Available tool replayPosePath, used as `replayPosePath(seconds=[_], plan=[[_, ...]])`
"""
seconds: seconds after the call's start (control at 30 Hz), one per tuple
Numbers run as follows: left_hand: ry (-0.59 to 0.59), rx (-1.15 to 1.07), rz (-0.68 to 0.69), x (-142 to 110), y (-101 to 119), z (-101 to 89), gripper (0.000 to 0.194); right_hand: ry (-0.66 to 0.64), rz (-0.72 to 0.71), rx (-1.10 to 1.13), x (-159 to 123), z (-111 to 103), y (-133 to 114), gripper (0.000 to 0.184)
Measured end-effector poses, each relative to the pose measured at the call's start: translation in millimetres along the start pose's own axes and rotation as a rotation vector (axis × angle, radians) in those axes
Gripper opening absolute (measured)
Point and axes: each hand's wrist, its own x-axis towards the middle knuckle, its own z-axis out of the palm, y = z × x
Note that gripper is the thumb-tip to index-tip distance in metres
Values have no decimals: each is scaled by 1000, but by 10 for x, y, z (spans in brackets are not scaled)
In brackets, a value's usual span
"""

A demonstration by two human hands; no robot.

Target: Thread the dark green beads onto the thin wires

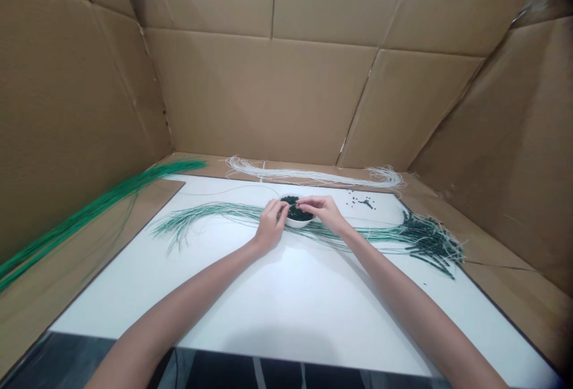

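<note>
Head view: both bare hands meet at a small white bowl point(301, 224) near the far side of a white table point(290, 305), about mid-width. Bowl stands upright and contains many small dark pieces point(299, 215), bead-like at this scale.

Left hand point(271, 221) at the bowl's left side, thumb and fingertips drawn close together over the rim. Right hand point(326, 210) reaches in from the right, its fingertips likewise near one another above the contents. State of either grip — cannot tell whether closed on anything; the fingertips are too small to resolve.

Long bundle of thin green strands point(215, 210) runs across the table, passing by the bowl, loose and fanned at left. Its right end is a thick cluster of dark sleeved lengths point(430, 240), with pale tips showing. Scattered loose dark bits point(367, 203) lie to the right of the bowl, well apart from it.

Surroundings: bundle of white strands point(304, 175) beyond the table's far edge; brighter green bundle point(89, 213) along the left; cardboard panels point(268, 96) at back and sides.
</note>
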Motion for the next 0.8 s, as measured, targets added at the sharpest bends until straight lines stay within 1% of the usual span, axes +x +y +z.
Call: replayPosePath(seconds=[0.57, 0.8], plan=[[17, 19, 46, -1, -15, 11, 16, 43, -52, -26, 14, 7, 24, 25], [20, 33, 50, 0, -38, 30, 14, 72, -43, -52, 6, 18, -4, 24]])
